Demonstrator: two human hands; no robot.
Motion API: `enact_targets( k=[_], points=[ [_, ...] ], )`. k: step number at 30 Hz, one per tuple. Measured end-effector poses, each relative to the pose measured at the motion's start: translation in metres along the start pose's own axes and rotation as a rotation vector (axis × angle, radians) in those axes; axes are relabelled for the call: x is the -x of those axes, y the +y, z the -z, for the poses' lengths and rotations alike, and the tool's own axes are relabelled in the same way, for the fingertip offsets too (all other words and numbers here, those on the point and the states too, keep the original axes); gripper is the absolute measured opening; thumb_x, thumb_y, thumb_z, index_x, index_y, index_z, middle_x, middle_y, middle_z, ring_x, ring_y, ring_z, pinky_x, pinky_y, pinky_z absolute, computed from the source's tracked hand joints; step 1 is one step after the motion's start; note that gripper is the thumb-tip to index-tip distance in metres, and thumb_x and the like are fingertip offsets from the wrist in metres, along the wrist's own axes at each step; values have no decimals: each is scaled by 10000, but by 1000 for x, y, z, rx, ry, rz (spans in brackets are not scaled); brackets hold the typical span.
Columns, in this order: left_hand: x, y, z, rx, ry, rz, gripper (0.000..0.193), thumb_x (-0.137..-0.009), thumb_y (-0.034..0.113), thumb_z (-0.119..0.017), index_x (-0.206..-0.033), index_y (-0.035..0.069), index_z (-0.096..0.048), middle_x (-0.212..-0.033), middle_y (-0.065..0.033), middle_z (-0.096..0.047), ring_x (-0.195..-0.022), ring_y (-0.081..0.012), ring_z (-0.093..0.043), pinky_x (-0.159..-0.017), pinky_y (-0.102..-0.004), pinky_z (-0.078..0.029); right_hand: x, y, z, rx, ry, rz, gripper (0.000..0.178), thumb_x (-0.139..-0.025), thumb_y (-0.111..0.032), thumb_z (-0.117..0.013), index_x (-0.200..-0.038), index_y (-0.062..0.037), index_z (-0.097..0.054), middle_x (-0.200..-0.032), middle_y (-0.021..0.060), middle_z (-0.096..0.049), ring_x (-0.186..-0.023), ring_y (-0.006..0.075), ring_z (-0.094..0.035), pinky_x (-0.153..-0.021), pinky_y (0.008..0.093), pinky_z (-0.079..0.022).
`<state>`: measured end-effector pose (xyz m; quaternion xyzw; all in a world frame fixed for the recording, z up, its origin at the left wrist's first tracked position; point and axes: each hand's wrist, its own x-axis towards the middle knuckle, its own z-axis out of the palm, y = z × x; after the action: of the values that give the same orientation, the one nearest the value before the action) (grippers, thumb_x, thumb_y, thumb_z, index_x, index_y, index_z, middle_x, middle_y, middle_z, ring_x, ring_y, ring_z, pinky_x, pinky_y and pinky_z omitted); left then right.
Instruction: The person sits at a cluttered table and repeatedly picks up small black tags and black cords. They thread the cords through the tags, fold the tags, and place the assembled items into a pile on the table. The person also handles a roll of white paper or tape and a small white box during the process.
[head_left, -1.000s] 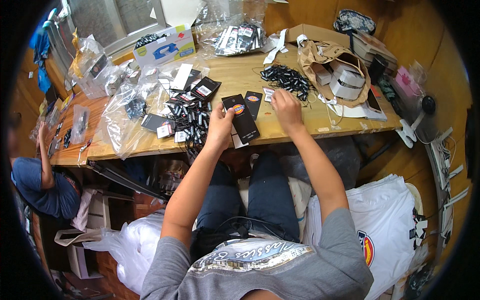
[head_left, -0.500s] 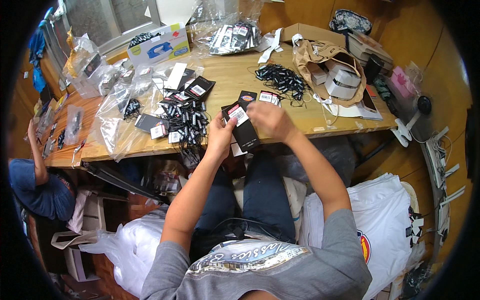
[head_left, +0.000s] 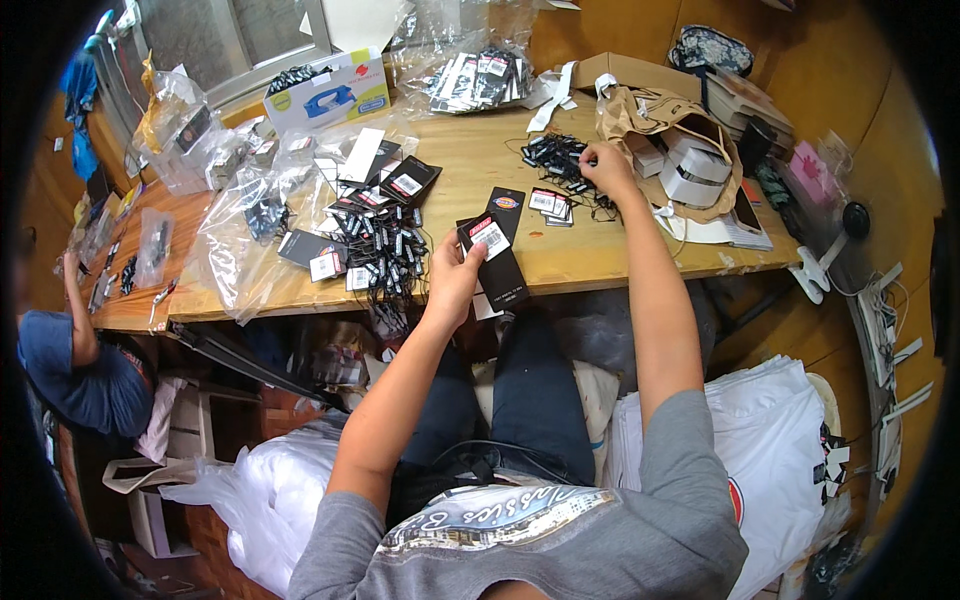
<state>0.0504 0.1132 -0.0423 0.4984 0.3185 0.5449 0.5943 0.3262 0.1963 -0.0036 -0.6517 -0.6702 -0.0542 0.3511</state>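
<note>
My left hand [head_left: 453, 283] is closed on a few overlapping black hang tags [head_left: 507, 278] above the table's front edge. The top one carries a white barcode sticker with a red strip. My right hand [head_left: 610, 172] is at the right side of a pile of black tag strings [head_left: 552, 160], thumb and forefinger pinched together. What lies between those fingertips is too small to tell. Between the hands lie small white-stickered tags [head_left: 550, 204]. To the left of my left hand is a heap of tags with black strings [head_left: 385, 245] attached, spilling over the table's edge.
A brown paper bag [head_left: 720, 200] holding white boxes stands at the right. Clear plastic bags [head_left: 240, 235] and a printed carton [head_left: 330, 98] are at the left and back. Folded white shirts [head_left: 760, 430] lie below right. Another person [head_left: 85, 370] sits at far left.
My right hand has left the hang tags and moved right and away from me to the string pile. My left hand still grips the tags, and the view has shifted slightly.
</note>
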Motion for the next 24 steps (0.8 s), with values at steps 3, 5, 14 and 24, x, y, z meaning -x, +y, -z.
enact_targets(
  k=[3,5,14,24],
  points=[
    [-1,-2,-2,11,-29,-1,196,-795,-7,-483,-987,-43,-476,-871,-83,-581,-758,-107,-543,-688,-227,-422,-16,15,12,-462,9,-131,131,-663,-73,-599,-782,-20,-583,-694,84,-603,-633,149,-577,-590,248,-445],
    [0,1,-2,21,-35,11,201,-795,-5,-483,-992,-45,-473,-873,-81,-580,-750,-106,-541,-686,-224,-421,-23,9,20,-833,-3,-213,150,-723,-44,-572,-857,20,-554,-700,71,-595,-629,107,-561,-569,197,-433],
    [-1,2,3,47,-81,91,156,-805,29,-487,-938,-43,-526,-824,-66,-593,-711,-90,-532,-664,-213,-420,-24,-19,59,-864,-40,-230,101,-795,-26,-505,-871,30,-541,-728,88,-590,-591,127,-557,-538,205,-442],
    [15,46,-16,-64,-167,45,196,-782,48,-516,-965,-13,-549,-970,-54,-568,-849,-116,-515,-775,-249,-389,-7,-84,111,-926,-208,-68,88,-803,-17,-488,-883,14,-509,-723,96,-585,-508,86,-515,-480,192,-432]
  ],
)
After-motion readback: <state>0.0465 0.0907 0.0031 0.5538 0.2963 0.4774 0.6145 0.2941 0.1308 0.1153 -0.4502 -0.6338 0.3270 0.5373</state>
